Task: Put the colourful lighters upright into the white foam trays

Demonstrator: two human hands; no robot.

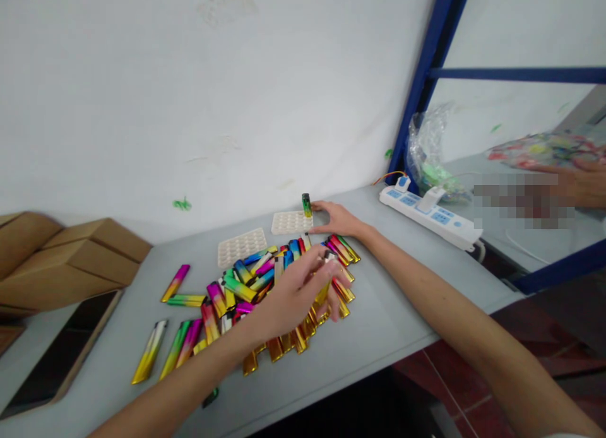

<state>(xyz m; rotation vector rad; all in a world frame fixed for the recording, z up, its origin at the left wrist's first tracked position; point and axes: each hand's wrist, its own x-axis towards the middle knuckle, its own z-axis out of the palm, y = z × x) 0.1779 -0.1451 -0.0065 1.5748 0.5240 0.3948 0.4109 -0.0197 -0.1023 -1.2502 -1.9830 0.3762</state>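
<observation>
My left hand (pixel 296 293) is closed over the front of a heap of shiny, multicoloured lighters (pixel 239 288). A lighter (pixel 330 255) with a dark top pokes out between its thumb and forefinger; the fingers hide most of its body. Farther back, my right hand (pixel 341 219) grips the right end of a white tray (pixel 286 222) with rows of holes, thumb at the front and fingers behind. One green and black lighter (pixel 307 205) stands upright at that end, close to the fingertips. A second white tray (pixel 242 247) lies to the left, with no lighters standing in it.
Cardboard boxes (pixel 71 261) and a dark flat panel (pixel 64 349) are at the left. On the right lies a white power strip (pixel 428 217) with plugs, beside a blue metal frame (pixel 421 84). Past the frame is another person's hand (pixel 584 185) near a colourful plastic bag (pixel 544 151).
</observation>
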